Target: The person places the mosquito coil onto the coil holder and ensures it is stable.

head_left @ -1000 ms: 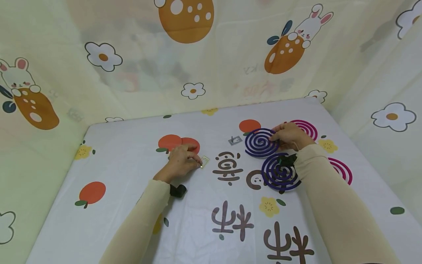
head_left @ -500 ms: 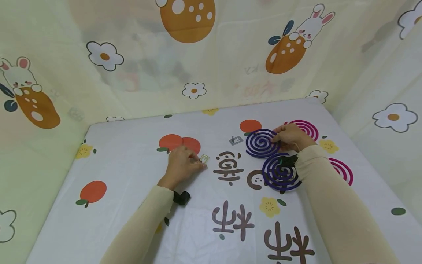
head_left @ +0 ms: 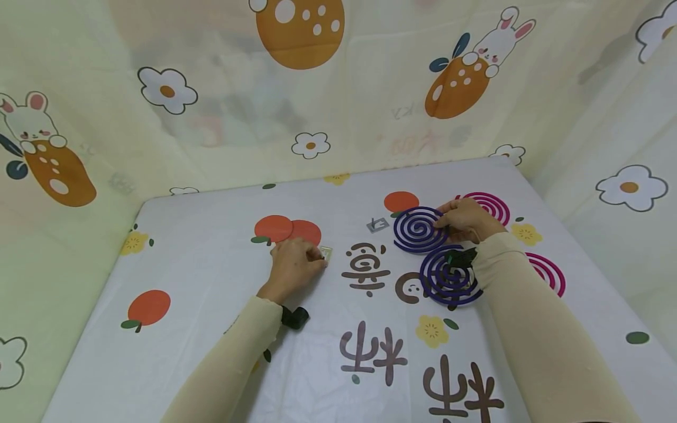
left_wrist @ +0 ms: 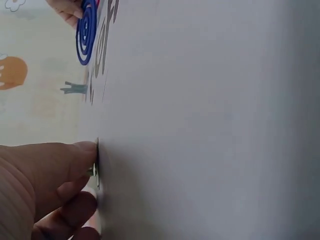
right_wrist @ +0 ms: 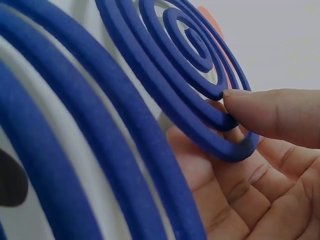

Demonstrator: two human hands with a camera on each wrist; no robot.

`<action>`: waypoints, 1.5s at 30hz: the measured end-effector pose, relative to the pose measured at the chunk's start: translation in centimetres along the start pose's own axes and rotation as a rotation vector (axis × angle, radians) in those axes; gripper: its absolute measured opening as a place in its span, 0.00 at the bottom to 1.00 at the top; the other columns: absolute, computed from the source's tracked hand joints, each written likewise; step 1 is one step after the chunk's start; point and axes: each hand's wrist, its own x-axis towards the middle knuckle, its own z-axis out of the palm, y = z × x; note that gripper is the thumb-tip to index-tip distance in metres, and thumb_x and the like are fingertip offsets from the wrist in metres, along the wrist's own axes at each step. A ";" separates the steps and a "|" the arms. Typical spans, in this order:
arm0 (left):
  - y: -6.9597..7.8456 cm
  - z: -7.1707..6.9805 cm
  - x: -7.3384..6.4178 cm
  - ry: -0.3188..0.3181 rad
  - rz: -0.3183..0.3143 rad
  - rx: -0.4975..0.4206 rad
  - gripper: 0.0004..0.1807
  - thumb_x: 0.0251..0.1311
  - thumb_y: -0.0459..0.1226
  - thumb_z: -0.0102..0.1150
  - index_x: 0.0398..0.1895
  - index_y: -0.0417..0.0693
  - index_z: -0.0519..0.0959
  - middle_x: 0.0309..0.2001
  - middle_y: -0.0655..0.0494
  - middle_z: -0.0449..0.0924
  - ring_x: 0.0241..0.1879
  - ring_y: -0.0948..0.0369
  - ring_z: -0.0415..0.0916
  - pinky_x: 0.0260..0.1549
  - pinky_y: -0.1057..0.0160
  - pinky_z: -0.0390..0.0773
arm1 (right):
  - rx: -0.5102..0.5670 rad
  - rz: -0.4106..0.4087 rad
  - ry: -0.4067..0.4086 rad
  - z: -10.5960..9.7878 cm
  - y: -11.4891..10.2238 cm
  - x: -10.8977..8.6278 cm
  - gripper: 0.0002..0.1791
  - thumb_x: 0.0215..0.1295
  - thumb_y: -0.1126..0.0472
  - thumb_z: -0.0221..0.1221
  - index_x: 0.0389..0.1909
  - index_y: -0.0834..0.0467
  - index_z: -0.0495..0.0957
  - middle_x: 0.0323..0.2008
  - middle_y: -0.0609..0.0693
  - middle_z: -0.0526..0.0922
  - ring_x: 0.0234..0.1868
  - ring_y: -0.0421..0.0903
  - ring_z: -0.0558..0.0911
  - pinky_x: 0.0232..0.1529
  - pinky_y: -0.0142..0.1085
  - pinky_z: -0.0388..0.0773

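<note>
My right hand [head_left: 465, 220] pinches the edge of a blue mosquito coil [head_left: 415, 229], thumb on top and fingers beneath, as the right wrist view shows. This coil is held tilted in that view. A second blue mosquito coil [head_left: 449, 285] lies nearer, partly beneath the right wrist. My left hand [head_left: 293, 263] is at a small flat metal coil stand [head_left: 327, 254] on the table, thumb and fingers curled at its left side. In the left wrist view the thumb tip meets the thin edge of that stand [left_wrist: 97, 150], whose far part is hidden by the fingers.
Another metal coil stand [head_left: 378, 225], its prong bent up, lies left of the held coil. Two pink mosquito coils, one farther back [head_left: 494, 205] and one nearer [head_left: 552, 273], lie on the right, partly hidden by the arm. A printed cloth covers the table [head_left: 211, 352]; patterned curtains [head_left: 227, 147] rise behind.
My left hand has shifted slightly right and its fingers have rearranged around the coil stand, covering more of it. My right hand and the blue coil have stayed nearly still.
</note>
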 end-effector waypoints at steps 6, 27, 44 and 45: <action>-0.3 -0.5 0.2 -0.075 0.010 -0.004 0.01 0.59 0.36 0.74 0.34 0.51 0.91 0.32 0.59 0.81 0.42 0.56 0.77 0.53 0.41 0.68 | 0.011 -0.002 -0.005 0.0 0.3 0.3 0.29 0.73 0.69 0.60 0.71 0.69 0.64 0.39 0.52 0.81 0.32 0.42 0.83 0.35 0.35 0.85; -1.3 -1.8 0.9 -0.274 0.077 -0.342 0.05 0.67 0.29 0.63 0.39 0.47 0.85 0.39 0.56 0.85 0.42 0.59 0.78 0.46 0.60 0.80 | -0.282 -0.087 0.082 0.2 -0.3 -0.1 0.32 0.71 0.64 0.63 0.71 0.73 0.66 0.61 0.69 0.73 0.52 0.55 0.80 0.44 0.37 0.85; -2.5 -2.3 1.5 -0.386 -0.325 -0.806 0.12 0.68 0.25 0.63 0.52 0.35 0.77 0.38 0.45 0.83 0.34 0.57 0.88 0.38 0.63 0.87 | -0.180 -0.029 0.064 0.3 -0.4 0.1 0.31 0.71 0.66 0.63 0.70 0.72 0.67 0.54 0.64 0.75 0.39 0.47 0.82 0.41 0.40 0.88; -2.5 -2.3 1.5 -0.387 -0.333 -0.815 0.12 0.67 0.25 0.63 0.52 0.34 0.77 0.37 0.45 0.83 0.33 0.58 0.88 0.38 0.64 0.87 | -0.182 -0.028 0.065 0.3 -0.4 0.1 0.31 0.71 0.66 0.63 0.70 0.72 0.67 0.54 0.65 0.75 0.39 0.47 0.82 0.41 0.40 0.88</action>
